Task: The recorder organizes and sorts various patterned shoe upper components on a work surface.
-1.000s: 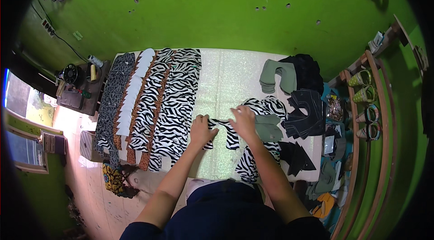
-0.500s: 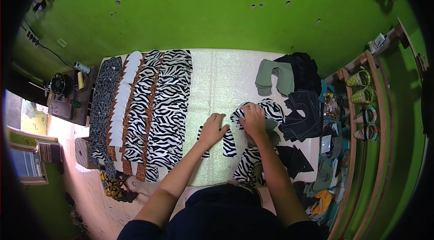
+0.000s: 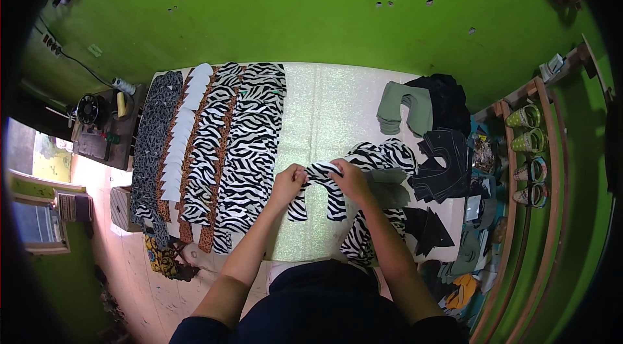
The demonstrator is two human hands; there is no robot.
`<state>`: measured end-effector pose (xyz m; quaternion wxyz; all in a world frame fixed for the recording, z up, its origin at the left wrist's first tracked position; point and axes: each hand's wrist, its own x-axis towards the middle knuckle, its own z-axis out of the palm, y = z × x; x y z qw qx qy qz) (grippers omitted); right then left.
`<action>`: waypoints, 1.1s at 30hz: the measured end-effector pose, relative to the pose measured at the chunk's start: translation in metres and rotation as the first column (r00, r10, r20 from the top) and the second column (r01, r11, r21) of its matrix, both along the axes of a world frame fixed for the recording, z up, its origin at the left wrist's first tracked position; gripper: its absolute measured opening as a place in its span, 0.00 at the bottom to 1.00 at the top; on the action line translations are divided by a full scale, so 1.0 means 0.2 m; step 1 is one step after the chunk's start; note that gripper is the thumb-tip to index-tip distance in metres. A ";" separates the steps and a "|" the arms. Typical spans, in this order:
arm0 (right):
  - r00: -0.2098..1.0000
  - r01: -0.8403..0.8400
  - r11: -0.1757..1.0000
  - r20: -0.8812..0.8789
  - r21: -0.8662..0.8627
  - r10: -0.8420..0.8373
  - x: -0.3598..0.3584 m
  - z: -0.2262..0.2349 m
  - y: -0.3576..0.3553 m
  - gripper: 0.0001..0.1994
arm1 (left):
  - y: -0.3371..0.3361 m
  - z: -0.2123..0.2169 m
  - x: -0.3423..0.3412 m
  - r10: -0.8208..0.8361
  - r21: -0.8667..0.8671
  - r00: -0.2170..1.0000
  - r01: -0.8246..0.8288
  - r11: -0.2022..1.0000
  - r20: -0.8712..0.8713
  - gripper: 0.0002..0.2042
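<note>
A U-shaped zebra-print fabric piece [image 3: 319,173] is between my hands over the pale table, its two legs pointing toward me. My left hand [image 3: 289,186] pinches its upper left side. On its upper right side, my right hand [image 3: 350,182] grips the curve between thumb and fingers. Whether a second piece lies under it I cannot tell. Just beyond my right hand is a pile of zebra-print pieces [image 3: 396,153], with grey-green fabric [image 3: 389,189] beside it. More zebra-print pieces [image 3: 363,238] lie near my right forearm, partly hidden by it.
Overlapping rows of zebra-print [image 3: 250,143], leopard-print, white and dark grey pieces [image 3: 156,130] cover the table's left side. Green U-shaped pieces [image 3: 403,107] and black pieces [image 3: 443,166] lie at right. Shoes [image 3: 529,143] hang on a wooden rack [image 3: 551,149]; a sewing machine [image 3: 89,110] stands far left.
My right hand has moved left from the zebra-print pile to the U-shaped piece. My left hand, earlier spread over that spot, now pinches fabric. The whole view has shifted slightly.
</note>
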<state>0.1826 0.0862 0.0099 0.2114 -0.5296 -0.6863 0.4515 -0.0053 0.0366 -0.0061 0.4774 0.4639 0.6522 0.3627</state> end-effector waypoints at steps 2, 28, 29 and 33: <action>0.999 -0.016 0.999 0.035 0.044 0.014 -0.03 -0.03 -0.04 0.15 | -0.04 0.04 0.01 -0.004 -0.021 0.991 0.001 1.000 -0.134 0.07; 0.917 0.102 0.926 0.327 0.362 -0.229 -0.10 -0.17 -0.28 0.20 | -0.18 -0.05 0.11 0.018 0.063 0.752 0.032 0.998 -0.659 0.07; 0.918 0.124 0.916 0.305 0.381 -0.251 -0.09 -0.18 -0.28 0.20 | -0.18 -0.06 0.11 0.031 0.081 0.749 0.030 0.996 -0.662 0.07; 0.933 0.118 0.912 0.269 0.393 -0.237 -0.08 -0.21 -0.28 0.20 | -0.18 -0.04 0.12 0.044 0.077 0.733 0.012 0.997 -0.678 0.07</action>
